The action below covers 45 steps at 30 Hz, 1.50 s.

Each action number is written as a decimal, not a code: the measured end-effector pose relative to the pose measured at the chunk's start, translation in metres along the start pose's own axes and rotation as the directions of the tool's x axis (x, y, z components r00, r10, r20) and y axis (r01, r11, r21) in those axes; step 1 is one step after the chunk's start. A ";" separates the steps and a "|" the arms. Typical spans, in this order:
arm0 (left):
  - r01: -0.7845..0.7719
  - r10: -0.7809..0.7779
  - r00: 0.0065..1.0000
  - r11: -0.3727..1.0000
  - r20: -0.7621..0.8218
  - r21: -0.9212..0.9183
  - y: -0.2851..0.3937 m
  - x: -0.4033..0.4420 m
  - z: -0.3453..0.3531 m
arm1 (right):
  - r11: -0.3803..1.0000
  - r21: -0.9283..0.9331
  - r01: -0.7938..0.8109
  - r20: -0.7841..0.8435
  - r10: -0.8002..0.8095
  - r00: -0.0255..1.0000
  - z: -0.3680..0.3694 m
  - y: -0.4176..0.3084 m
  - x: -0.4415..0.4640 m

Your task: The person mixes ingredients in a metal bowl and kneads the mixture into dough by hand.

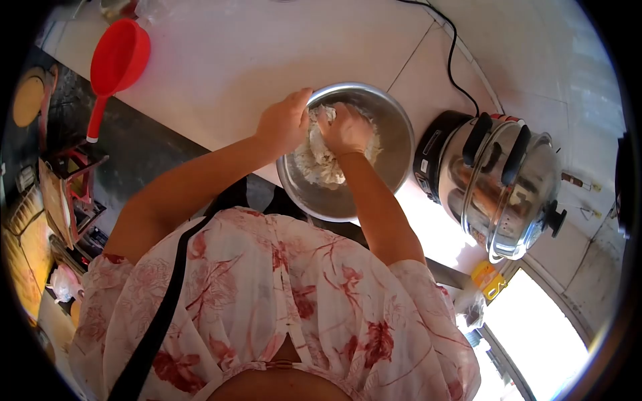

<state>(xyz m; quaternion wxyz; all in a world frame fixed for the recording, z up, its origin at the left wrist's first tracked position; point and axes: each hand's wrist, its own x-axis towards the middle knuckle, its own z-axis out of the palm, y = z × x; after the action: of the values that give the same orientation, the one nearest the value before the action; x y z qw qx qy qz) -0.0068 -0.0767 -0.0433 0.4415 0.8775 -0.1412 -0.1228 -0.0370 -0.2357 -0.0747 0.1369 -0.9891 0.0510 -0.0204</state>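
Note:
A steel mixing bowl stands at the counter's near edge, with shaggy, floury dough inside. My left hand grips the bowl's left rim, its fingers closed over the edge. Down in the bowl, my right hand has its fingers curled into the dough; the fingertips are partly hidden in it. Loose flour and crumbs lie around the dough on the bowl's bottom.
A red plastic ladle lies at the counter's left edge, handle jutting out. To the right stands an electric steamer pot with a glass lid and a black cord. A yellow packet sits near the bright window.

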 end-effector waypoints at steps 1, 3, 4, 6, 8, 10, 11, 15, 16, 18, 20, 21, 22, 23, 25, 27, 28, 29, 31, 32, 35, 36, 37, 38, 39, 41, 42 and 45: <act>0.019 -0.019 1.000 1.000 0.012 0.009 0.002 0.000 -0.001 | 1.000 0.001 -0.014 -0.003 0.014 1.000 -0.001 -0.001 0.000; 0.032 -0.032 0.999 0.999 0.009 0.026 0.004 0.000 -0.002 | 1.000 0.007 -0.018 -0.019 0.018 1.000 -0.002 -0.001 0.001; 0.006 -0.005 1.000 1.000 -0.021 0.027 0.002 0.001 0.000 | 1.000 0.011 -0.008 -0.058 0.008 0.998 -0.002 -0.001 0.000; -0.022 0.023 0.998 0.999 -0.052 0.032 -0.003 -0.004 0.003 | 1.000 0.019 0.003 -0.100 -0.001 0.995 0.002 -0.003 -0.008; -0.014 0.018 0.996 0.998 -0.086 0.053 -0.005 0.002 0.006 | 0.987 0.158 0.018 -0.175 0.010 0.984 0.002 -0.001 -0.005; -0.017 0.022 0.994 0.999 -0.103 0.045 -0.007 0.004 0.007 | 0.990 0.137 0.044 -0.182 -0.018 0.983 -0.016 -0.002 -0.007; -0.010 0.014 0.995 0.999 -0.102 0.037 -0.009 0.004 0.009 | 0.977 0.213 -0.005 -0.034 0.013 0.999 -0.029 0.002 -0.014; -0.019 0.021 0.997 0.999 -0.073 0.032 -0.008 0.005 0.007 | 0.941 0.063 -0.332 0.403 0.280 0.871 -0.074 -0.022 -0.019; -0.017 0.021 0.997 0.998 -0.074 0.053 -0.008 0.005 0.007 | 0.941 0.060 -0.332 0.402 0.282 0.871 -0.065 -0.024 -0.028; -0.015 0.021 0.996 0.997 -0.084 0.071 -0.006 0.007 0.006 | 0.989 -0.099 -0.113 0.030 0.116 0.993 -0.033 -0.027 -0.049; 0.009 -0.008 1.000 0.998 -0.004 0.063 -0.003 0.005 0.003 | 0.990 -0.107 -0.097 -0.024 0.095 0.995 -0.025 -0.032 -0.052; -0.030 0.031 0.999 0.997 -0.018 0.072 -0.002 0.003 0.003 | 0.990 -0.127 -0.062 -0.065 0.054 0.996 -0.020 -0.033 -0.055; -0.026 0.027 1.000 0.997 -0.009 0.071 -0.001 0.001 0.002 | 0.988 -0.152 -0.033 -0.110 0.017 0.994 -0.015 -0.031 -0.057; -0.035 0.034 0.999 0.996 0.022 0.080 -0.001 0.003 0.001 | 0.979 -0.202 -0.017 -0.134 -0.010 0.991 -0.005 -0.026 -0.053; -0.027 0.022 0.998 0.996 0.053 0.089 -0.001 0.004 0.002 | 0.985 -0.172 0.031 -0.141 -0.055 0.988 0.004 -0.014 -0.044; -0.041 0.041 0.999 0.998 0.016 0.050 -0.003 0.003 0.004 | 0.989 -0.127 0.078 -0.147 -0.096 0.985 0.014 -0.010 -0.033; -0.030 0.028 0.999 0.998 0.028 0.050 -0.004 0.004 0.004 | 0.994 -0.088 0.063 -0.155 -0.076 0.985 0.015 -0.009 -0.029; -0.028 0.027 0.999 0.999 0.047 0.033 -0.005 0.003 0.004 | 0.998 -0.054 0.042 -0.163 -0.051 0.985 0.014 -0.007 -0.027; -0.025 0.024 0.997 1.000 0.074 0.011 -0.003 0.007 0.003 | 1.000 -0.019 0.004 -0.118 -0.007 0.993 0.013 -0.002 -0.020; -0.036 0.035 0.995 0.999 0.098 0.008 -0.002 0.008 0.000 | 1.000 0.020 -0.017 -0.083 0.019 0.996 0.014 -0.001 -0.016; -0.065 0.065 0.994 0.998 0.091 -0.006 -0.004 0.007 -0.002 | 0.999 -0.015 -0.047 -0.120 0.045 0.992 0.020 0.003 -0.007; -0.093 0.094 0.993 0.995 0.072 -0.020 -0.004 0.006 0.000 | 1.000 -0.017 -0.018 -0.110 0.016 0.994 0.022 0.005 -0.005; -0.071 0.072 0.997 0.997 0.042 -0.023 -0.006 0.007 0.003 | 0.998 -0.036 -0.056 -0.114 0.052 0.992 0.024 0.007 -0.003; -0.058 0.058 0.998 0.998 0.034 -0.024 -0.008 0.008 0.006 | 0.994 -0.055 -0.090 -0.115 0.083 0.990 0.026 0.007 -0.003; -0.040 0.040 0.999 0.999 0.028 -0.026 -0.010 0.005 0.008 | 0.991 -0.043 -0.123 -0.088 0.119 0.989 0.022 0.004 -0.001; 0.023 -0.027 0.999 0.992 -0.038 -0.120 -0.008 -0.008 0.002 | 0.993 -0.028 -0.112 -0.096 0.108 0.989 0.023 0.005 0.002; 0.038 -0.055 0.996 0.977 -0.074 -0.212 -0.011 -0.015 0.001 | 0.994 -0.043 -0.105 -0.109 0.100 0.989 0.027 0.011 0.006; 0.147 -0.145 0.989 0.927 0.033 -0.346 -0.023 -0.061 0.001 | 0.971 -0.146 -0.189 0.009 0.192 0.981 0.020 0.013 0.017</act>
<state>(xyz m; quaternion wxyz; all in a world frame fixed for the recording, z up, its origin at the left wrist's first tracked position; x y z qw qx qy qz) -0.0607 -0.0428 -0.0573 0.5787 0.7933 -0.0531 -0.1813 -0.0201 -0.2445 -0.0972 0.0666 -0.9871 0.1453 0.0079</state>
